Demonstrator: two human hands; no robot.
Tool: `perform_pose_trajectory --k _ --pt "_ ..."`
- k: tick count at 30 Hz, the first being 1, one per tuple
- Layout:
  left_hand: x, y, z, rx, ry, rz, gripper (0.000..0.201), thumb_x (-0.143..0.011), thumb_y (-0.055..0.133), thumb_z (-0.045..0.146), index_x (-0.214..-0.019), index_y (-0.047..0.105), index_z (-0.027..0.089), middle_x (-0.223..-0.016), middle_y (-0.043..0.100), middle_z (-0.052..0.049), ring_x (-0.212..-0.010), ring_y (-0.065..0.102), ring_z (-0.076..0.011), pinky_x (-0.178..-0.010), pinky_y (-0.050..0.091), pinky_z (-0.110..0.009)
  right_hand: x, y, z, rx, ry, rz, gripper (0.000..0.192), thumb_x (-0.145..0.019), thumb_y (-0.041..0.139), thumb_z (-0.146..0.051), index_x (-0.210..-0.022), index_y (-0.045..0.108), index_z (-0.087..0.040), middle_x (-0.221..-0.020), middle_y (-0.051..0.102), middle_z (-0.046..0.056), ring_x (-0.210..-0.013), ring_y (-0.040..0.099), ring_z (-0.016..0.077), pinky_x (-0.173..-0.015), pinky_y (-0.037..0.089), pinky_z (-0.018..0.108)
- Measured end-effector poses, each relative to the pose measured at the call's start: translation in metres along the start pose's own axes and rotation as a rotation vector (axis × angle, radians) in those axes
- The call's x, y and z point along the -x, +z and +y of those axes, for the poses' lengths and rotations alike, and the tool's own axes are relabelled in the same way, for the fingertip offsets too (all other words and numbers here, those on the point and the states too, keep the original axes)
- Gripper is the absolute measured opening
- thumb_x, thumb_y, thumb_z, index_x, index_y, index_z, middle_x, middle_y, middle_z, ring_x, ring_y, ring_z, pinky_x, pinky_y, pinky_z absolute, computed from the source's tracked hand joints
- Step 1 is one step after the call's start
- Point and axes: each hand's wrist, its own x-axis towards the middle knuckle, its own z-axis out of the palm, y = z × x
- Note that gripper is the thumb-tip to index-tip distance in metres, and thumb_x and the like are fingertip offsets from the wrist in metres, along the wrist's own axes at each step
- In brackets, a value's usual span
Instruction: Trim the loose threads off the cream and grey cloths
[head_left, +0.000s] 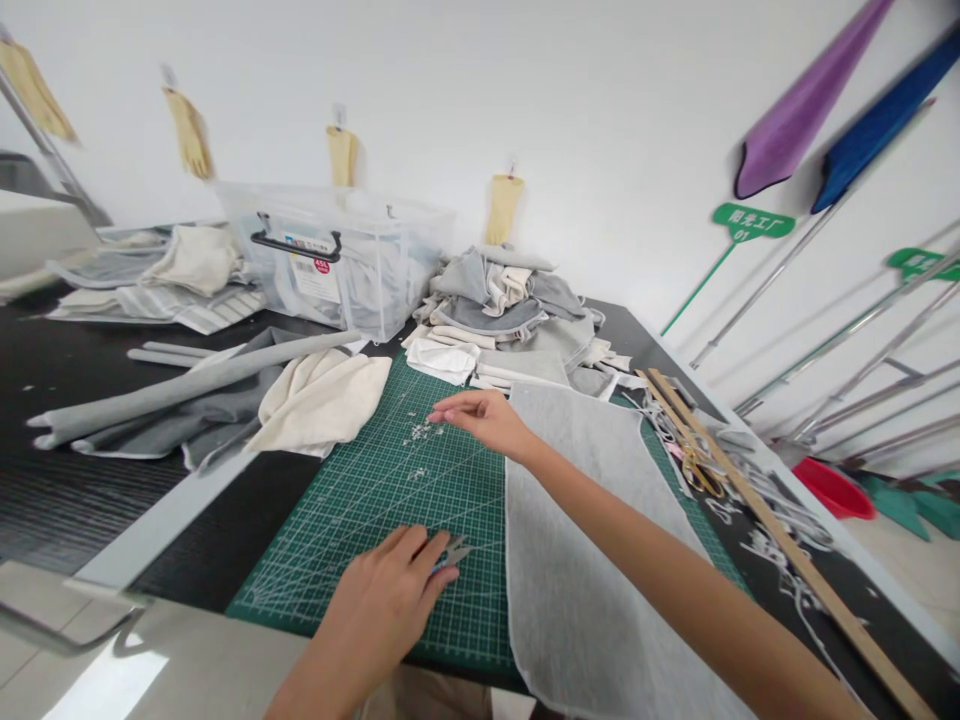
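My left hand (386,590) rests low over the green cutting mat (337,540), its fingers closed round a pair of thread snips (453,552). The short metal blades stick out past my fingers and point right. My right hand (486,422) is above the mat, fingertips pinched together at a small pile of pale thread scraps (421,431). Whatever is between those fingertips is too small to make out. Under my right forearm a grey cloth panel (577,500) lies flat, covering the right part of the mat.
Behind the mat is a heap of grey and cream cloth (517,310). A clear plastic box (337,260) of fabric stands back left, with folded cloths (322,390) before it. At right lie a long wooden strip (780,520), gold-handled scissors (697,468) and fabric offcuts.
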Motion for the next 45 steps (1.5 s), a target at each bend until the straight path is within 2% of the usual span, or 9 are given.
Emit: perform_pose_trajectory --k 4,11,25,27,29,32,33,38,45 --pt "-0.011 0.001 0.000 -0.010 -0.017 -0.087 0.026 -0.095 0.055 0.028 -0.119 0.063 0.023 -0.096 0.063 -0.006 -0.089 0.063 -0.0231 -0.073 0.057 -0.036 0.009 -0.004 -0.002 -0.063 0.013 0.012 0.032 -0.077 0.073 -0.037 -0.099 0.074 -0.014 -0.094 0.079 0.011 -0.097 0.075 0.0231 -0.095 0.053 0.041" --pt "-0.018 0.010 0.003 0.059 -0.086 -0.051 0.031 -0.097 0.051 0.029 -0.126 0.060 0.023 -0.100 0.057 -0.006 -0.094 0.057 -0.0226 -0.089 0.051 -0.044 0.014 -0.004 -0.001 -0.164 0.037 0.038 0.032 -0.074 0.075 -0.037 -0.098 0.074 -0.015 -0.092 0.079 0.010 -0.097 0.074 0.0231 -0.096 0.053 0.043" --pt "-0.019 0.016 0.006 0.113 -0.098 -0.017 0.034 -0.096 0.051 0.027 -0.128 0.061 0.024 -0.100 0.055 -0.006 -0.092 0.057 -0.0219 -0.087 0.051 -0.043 0.017 -0.002 -0.004 -0.266 0.071 0.038 0.034 -0.072 0.078 -0.037 -0.097 0.074 -0.015 -0.090 0.079 0.009 -0.093 0.075 0.0221 -0.095 0.054 0.042" --pt "-0.019 0.014 0.005 0.145 -0.090 0.018 0.035 -0.095 0.052 0.030 -0.128 0.061 0.024 -0.102 0.056 -0.007 -0.094 0.058 -0.0222 -0.087 0.052 -0.042 0.017 -0.001 -0.004 -0.269 0.074 0.039 0.035 -0.072 0.078 -0.038 -0.097 0.074 -0.015 -0.090 0.080 0.009 -0.093 0.075 0.0222 -0.094 0.054 0.042" --pt "-0.025 0.006 -0.001 0.195 -0.140 0.132 0.037 -0.095 0.053 0.034 -0.130 0.060 0.022 -0.104 0.056 -0.008 -0.097 0.059 -0.0226 -0.089 0.051 -0.040 0.016 0.000 -0.005 -0.285 0.078 0.038 0.034 -0.071 0.078 -0.037 -0.097 0.074 -0.015 -0.089 0.080 0.008 -0.093 0.075 0.0219 -0.094 0.054 0.042" --pt "-0.045 -0.013 -0.020 0.254 -0.391 0.324 0.043 -0.094 0.052 0.042 -0.128 0.062 0.017 -0.096 0.059 -0.007 -0.090 0.061 -0.0220 -0.088 0.049 -0.037 0.014 0.002 -0.007 -0.318 0.080 0.025 0.032 -0.071 0.079 -0.035 -0.096 0.075 -0.015 -0.088 0.080 0.007 -0.091 0.075 0.0212 -0.094 0.055 0.041" --pt "-0.054 -0.019 -0.027 0.275 -0.465 0.313 0.046 -0.091 0.055 0.046 -0.125 0.063 0.016 -0.088 0.060 -0.005 -0.083 0.061 -0.0214 -0.084 0.049 -0.036 0.014 0.003 -0.008 -0.325 0.080 0.018 0.031 -0.071 0.079 -0.034 -0.095 0.075 -0.015 -0.088 0.080 0.007 -0.091 0.075 0.0210 -0.095 0.054 0.041" --pt "-0.094 -0.029 -0.045 0.389 -0.440 0.201 0.040 -0.082 0.064 0.049 -0.105 0.073 0.017 -0.080 0.069 -0.002 -0.059 0.056 -0.0146 -0.067 0.047 -0.029 0.011 0.006 -0.009 -0.331 0.075 0.013 0.029 -0.071 0.078 -0.032 -0.095 0.075 -0.016 -0.088 0.080 0.007 -0.089 0.075 0.0207 -0.096 0.054 0.043" --pt "-0.103 -0.021 -0.054 0.574 -0.433 0.131 0.034 -0.086 0.057 0.044 -0.084 0.074 0.015 -0.075 0.074 -0.005 -0.066 0.065 -0.0174 -0.063 0.047 -0.026 0.013 0.000 -0.021 -0.323 0.058 0.018 0.028 -0.072 0.078 -0.029 -0.095 0.075 -0.015 -0.089 0.079 0.007 -0.091 0.075 0.0213 -0.095 0.055 0.043"
